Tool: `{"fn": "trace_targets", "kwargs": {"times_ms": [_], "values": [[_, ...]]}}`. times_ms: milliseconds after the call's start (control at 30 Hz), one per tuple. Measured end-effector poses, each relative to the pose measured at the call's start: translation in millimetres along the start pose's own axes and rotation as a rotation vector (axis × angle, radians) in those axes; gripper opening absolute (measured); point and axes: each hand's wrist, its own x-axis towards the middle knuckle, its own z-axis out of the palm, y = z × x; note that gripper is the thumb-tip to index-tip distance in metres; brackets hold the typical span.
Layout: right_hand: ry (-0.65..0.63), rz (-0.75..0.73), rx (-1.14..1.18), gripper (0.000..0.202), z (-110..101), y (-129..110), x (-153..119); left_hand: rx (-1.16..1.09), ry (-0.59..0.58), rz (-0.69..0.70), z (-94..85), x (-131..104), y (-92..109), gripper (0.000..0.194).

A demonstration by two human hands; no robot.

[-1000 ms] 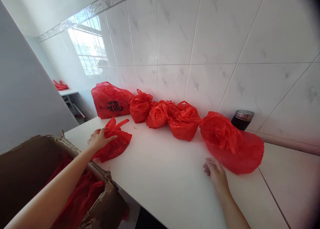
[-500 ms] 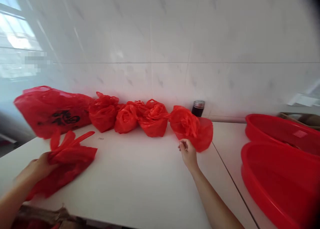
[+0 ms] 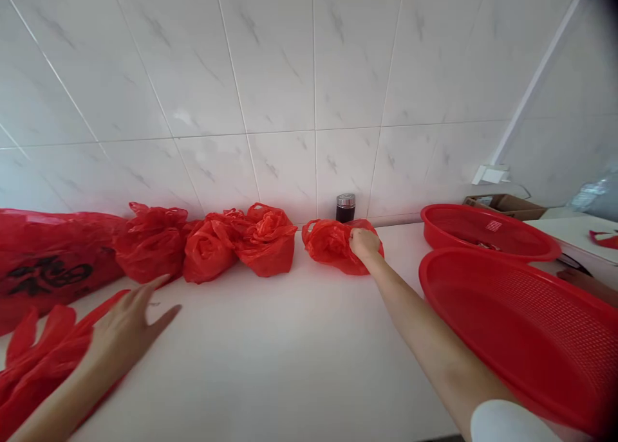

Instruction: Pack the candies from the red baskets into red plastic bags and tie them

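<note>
My right hand (image 3: 364,242) is closed on the rim of a red plastic bag (image 3: 333,246) that sits low on the white table, near the wall. Its fingers are curled into the film. My left hand (image 3: 128,323) is over the table at the left, fingers spread, holding nothing. Beside and partly under it lies a crumpled red plastic bag (image 3: 43,365) with its handle loops sticking up. In a row to the left of the right hand stand a bunched red bag (image 3: 268,239), a second bunched bag (image 3: 208,249) and a third bunched bag (image 3: 150,242).
A large red bag (image 3: 53,262) with a black printed character stands at the far left. A dark jar with a silver lid (image 3: 346,208) is by the tiled wall. Two red plastic baskets (image 3: 487,233) fill the right side, with a cardboard box (image 3: 512,205) behind.
My left hand has let go of the crumpled bag and spread its fingers. My right hand has moved up onto the bag near the jar. The view has turned to the right.
</note>
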Motion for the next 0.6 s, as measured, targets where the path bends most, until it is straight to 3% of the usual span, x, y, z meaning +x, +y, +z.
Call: {"fn": "trace_targets", "kwargs": {"times_ms": [67,100,267,367,433,500,533,600], "values": [[0.063,-0.039,0.034,0.009,-7,-11,4,-0.159,-0.023,0.236,11.2,-6,45,0.051],[0.103,-0.046,0.057,0.007,-12,-18,6,-0.219,-0.075,0.285,17.3,-11,66,0.051],[0.277,-0.003,0.21,0.021,-41,-54,12,-0.5,-0.303,0.407,44.2,-42,158,0.046],[0.285,-0.049,0.321,0.018,-55,-80,-10,-0.711,-0.362,0.377,55.6,-56,208,0.06],[0.164,-0.094,0.488,0.014,-61,-98,-41,-0.887,-0.428,0.298,61.2,-59,239,0.075],[-0.106,-0.093,0.687,0.014,-66,-111,-77,-1.086,-0.451,0.229,65.8,-60,262,0.086],[-0.253,-0.052,0.76,0.014,-69,-114,-94,-1.164,-0.428,0.205,68.0,-61,269,0.088],[-0.422,0.07,0.871,0.015,-77,-113,-120,-1.192,-0.369,0.188,72.3,-62,272,0.077]]}}
